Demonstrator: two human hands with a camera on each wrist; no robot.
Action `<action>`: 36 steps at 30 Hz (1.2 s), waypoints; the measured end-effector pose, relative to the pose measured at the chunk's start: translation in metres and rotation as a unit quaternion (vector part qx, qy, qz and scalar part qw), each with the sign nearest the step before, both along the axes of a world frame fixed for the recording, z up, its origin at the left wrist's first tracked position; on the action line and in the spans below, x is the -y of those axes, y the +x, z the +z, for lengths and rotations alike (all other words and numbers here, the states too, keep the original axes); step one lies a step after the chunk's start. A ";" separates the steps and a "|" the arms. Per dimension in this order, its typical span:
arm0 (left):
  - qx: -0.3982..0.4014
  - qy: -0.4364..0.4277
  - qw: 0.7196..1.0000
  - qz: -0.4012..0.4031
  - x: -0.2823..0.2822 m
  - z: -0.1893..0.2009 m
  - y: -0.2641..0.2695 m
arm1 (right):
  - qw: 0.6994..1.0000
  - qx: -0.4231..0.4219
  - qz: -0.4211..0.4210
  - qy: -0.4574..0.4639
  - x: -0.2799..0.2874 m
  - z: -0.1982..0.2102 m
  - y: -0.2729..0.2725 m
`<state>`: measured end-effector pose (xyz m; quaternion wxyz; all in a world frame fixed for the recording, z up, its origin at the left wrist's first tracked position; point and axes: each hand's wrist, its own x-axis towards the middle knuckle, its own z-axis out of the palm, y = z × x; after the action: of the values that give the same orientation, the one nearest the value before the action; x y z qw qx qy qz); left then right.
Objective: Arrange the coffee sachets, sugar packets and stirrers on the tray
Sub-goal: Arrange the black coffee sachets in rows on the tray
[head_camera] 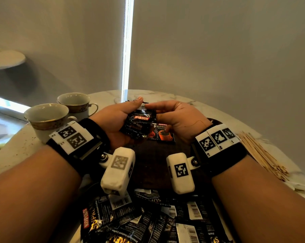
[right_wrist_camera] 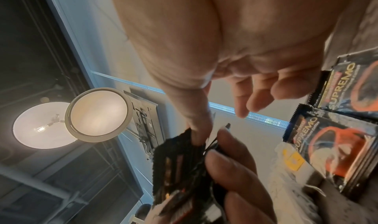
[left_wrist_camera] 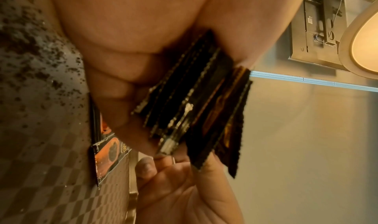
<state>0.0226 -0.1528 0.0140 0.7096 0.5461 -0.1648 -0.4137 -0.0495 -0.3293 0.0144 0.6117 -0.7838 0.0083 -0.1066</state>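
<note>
My left hand (head_camera: 129,120) grips a stack of black coffee sachets (head_camera: 139,122) above the far part of the dark tray (head_camera: 148,165). In the left wrist view the sachet stack (left_wrist_camera: 194,106) fans out edge-on between thumb and fingers. My right hand (head_camera: 174,116) is beside it, its thumb (right_wrist_camera: 194,114) touching the stack's top edge (right_wrist_camera: 178,159); the other fingers hang loosely curled and hold nothing. Two sachets with an orange cup picture (head_camera: 161,133) lie flat on the tray under the hands. Wooden stirrers (head_camera: 260,153) lie on the table to the right.
Several loose sachets (head_camera: 148,223) are heaped at the near edge. Two gold-rimmed cups (head_camera: 48,118) (head_camera: 76,104) stand at the left on the marble table (head_camera: 11,151). A white packet with a yellow mark (right_wrist_camera: 292,162) lies by the tray sachets (right_wrist_camera: 337,146).
</note>
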 end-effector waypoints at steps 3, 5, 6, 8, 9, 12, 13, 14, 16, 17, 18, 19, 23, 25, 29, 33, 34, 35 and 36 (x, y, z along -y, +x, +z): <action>-0.002 0.001 1.000 -0.014 0.001 -0.001 0.001 | 1.000 0.014 -0.026 -0.002 0.001 -0.002 0.001; -0.013 0.004 1.000 -0.012 0.001 -0.001 0.002 | 0.999 0.022 -0.041 0.021 0.001 0.000 0.001; -0.021 0.005 1.000 -0.012 0.001 -0.002 0.003 | 0.997 0.028 -0.049 0.050 0.002 0.001 0.001; -0.040 0.005 0.999 -0.006 0.002 -0.001 0.003 | 0.992 0.041 -0.071 0.098 0.003 0.003 0.000; -0.050 0.006 0.999 0.007 0.002 0.000 0.003 | 0.989 0.041 -0.085 0.115 0.004 0.003 0.000; -0.048 0.017 0.997 0.051 0.000 0.002 0.006 | 0.981 0.022 -0.136 0.139 0.009 -0.001 0.005; -0.035 0.022 0.997 0.063 0.000 0.003 0.007 | 0.979 0.008 -0.160 0.123 0.012 -0.004 0.007; -0.021 0.025 0.996 0.077 -0.001 0.004 0.008 | 0.977 -0.006 -0.181 0.109 0.015 -0.008 0.009; 0.000 0.016 0.994 0.104 -0.002 0.006 0.009 | 0.973 -0.029 -0.203 0.107 0.019 -0.014 0.013; 0.005 0.005 0.993 0.117 -0.002 0.006 0.009 | 0.972 -0.040 -0.205 0.112 0.021 -0.016 0.013; 0.009 -0.006 0.992 0.129 -0.001 0.006 0.009 | 0.970 -0.054 -0.207 0.115 0.021 -0.018 0.013; 0.019 -0.011 0.990 0.139 -0.001 0.005 0.010 | 0.968 -0.071 -0.208 0.117 0.021 -0.018 0.012; 0.035 -0.001 0.992 0.123 -0.002 0.002 0.011 | 0.964 -0.131 -0.199 0.119 0.019 -0.019 0.008; 0.032 0.013 0.993 0.113 -0.001 0.000 0.012 | 0.964 -0.148 -0.199 0.093 0.018 -0.020 0.007; 0.020 0.045 0.996 0.071 -0.003 -0.002 0.015 | 0.965 -0.165 -0.192 0.066 0.015 -0.020 0.006; 0.011 0.052 0.996 0.071 -0.002 -0.005 0.017 | 0.964 -0.184 -0.179 0.063 0.016 -0.021 0.007; 0.010 0.055 0.996 0.076 -0.001 -0.006 0.017 | 0.965 -0.187 -0.177 0.059 0.017 -0.022 0.008; 0.012 0.059 0.995 0.079 0.000 -0.007 0.016 | 0.965 -0.188 -0.175 0.056 0.017 -0.022 0.008; 0.015 0.064 0.994 0.082 0.000 -0.007 0.015 | 0.965 -0.190 -0.173 0.054 0.017 -0.023 0.008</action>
<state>0.0381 -0.1533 0.0066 0.7023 0.6081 -0.1028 -0.3555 -0.0413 -0.3466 -0.0086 0.6123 -0.7422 0.2657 -0.0596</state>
